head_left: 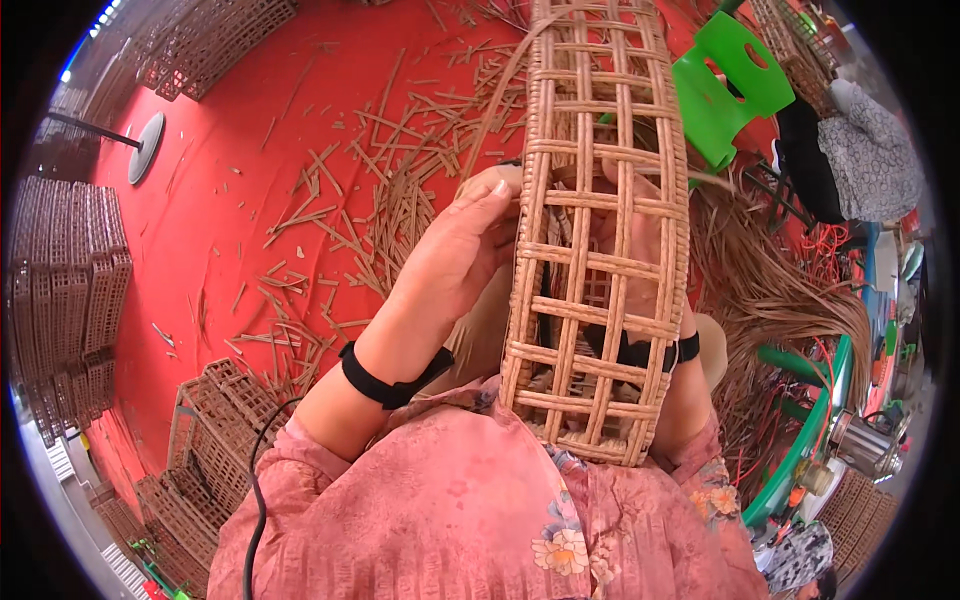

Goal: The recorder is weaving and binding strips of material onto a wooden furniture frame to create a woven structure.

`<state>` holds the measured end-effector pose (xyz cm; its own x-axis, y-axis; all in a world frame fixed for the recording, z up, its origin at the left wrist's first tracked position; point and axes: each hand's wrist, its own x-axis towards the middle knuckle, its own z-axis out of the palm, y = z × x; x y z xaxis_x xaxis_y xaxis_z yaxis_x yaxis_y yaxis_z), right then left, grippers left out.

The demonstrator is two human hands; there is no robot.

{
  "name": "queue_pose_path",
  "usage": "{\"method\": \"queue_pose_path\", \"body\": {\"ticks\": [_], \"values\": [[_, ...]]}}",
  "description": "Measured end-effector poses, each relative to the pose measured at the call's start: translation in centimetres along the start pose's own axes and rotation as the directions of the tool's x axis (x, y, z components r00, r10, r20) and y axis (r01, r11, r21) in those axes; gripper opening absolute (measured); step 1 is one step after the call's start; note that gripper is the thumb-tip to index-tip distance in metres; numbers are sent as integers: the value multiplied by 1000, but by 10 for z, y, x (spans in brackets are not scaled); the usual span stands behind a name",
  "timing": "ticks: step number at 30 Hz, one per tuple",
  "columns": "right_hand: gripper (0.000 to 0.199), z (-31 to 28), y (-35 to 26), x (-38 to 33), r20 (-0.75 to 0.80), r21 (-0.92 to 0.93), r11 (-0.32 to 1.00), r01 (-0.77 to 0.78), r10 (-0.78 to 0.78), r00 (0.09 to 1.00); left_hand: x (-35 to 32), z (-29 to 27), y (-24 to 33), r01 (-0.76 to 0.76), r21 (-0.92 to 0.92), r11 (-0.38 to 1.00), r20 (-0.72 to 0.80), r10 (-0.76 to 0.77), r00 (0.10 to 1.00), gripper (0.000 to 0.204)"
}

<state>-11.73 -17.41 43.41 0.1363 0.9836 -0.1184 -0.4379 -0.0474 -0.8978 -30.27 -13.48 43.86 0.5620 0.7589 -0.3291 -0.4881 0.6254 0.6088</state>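
Observation:
A long woven basket (622, 207) of brown wicker strands stretches from my lap away from me, its open lattice side facing up. My left hand (462, 240) is at the basket's left edge, fingers curled toward it and their tips partly hidden behind the weave. Through the lattice gaps my right hand (640, 235) shows on the far side of the weave, near the right edge; its fingers are mostly covered. Black bands circle both wrists. A loose strand (497, 110) runs along the basket's upper left.
Cut wicker scraps (400, 190) litter the red floor (220, 190). Stacked woven baskets (70, 290) stand at the left, with more woven pieces (215, 430) at lower left. A green plastic chair (730, 85) and a heap of long brown strands (765, 290) lie to the right.

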Motion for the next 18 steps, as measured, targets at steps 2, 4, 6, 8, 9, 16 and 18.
{"method": "queue_pose_path", "body": {"ticks": [2, 4, 6, 8, 9, 16, 18], "values": [[48, -2, -5, -3, 11, 11, 1000, 6, -6, 1000, 6, 0, 0, 19, -29, 999, 12, -19, 1000, 37], [48, -1, -6, -3, 21, 24, 1000, 14, -14, 1000, 9, 4, 5, 63, 71, 996, -30, -61, 998, 33], [48, 1, -4, -5, 28, 39, 999, 20, -21, 999, 8, 7, 7, 71, 80, 994, -39, -68, 997, 30], [49, 5, -3, -7, 38, 65, 997, 35, -38, 999, 7, 11, 9, -19, 163, 986, -53, 28, 998, 28], [49, 7, -2, -9, 44, 74, 996, 40, -43, 998, 7, 11, 8, -76, 192, 978, -52, 87, 995, 26], [36, 28, -17, -13, -162, 248, 968, -34, 76, 984, 0, 26, 15, -138, 384, 913, -89, 185, 979, 35], [42, 29, -17, -21, -185, 241, 969, -46, 93, 978, -7, 32, 9, -153, 386, 910, -192, 241, 951, 49]]}}
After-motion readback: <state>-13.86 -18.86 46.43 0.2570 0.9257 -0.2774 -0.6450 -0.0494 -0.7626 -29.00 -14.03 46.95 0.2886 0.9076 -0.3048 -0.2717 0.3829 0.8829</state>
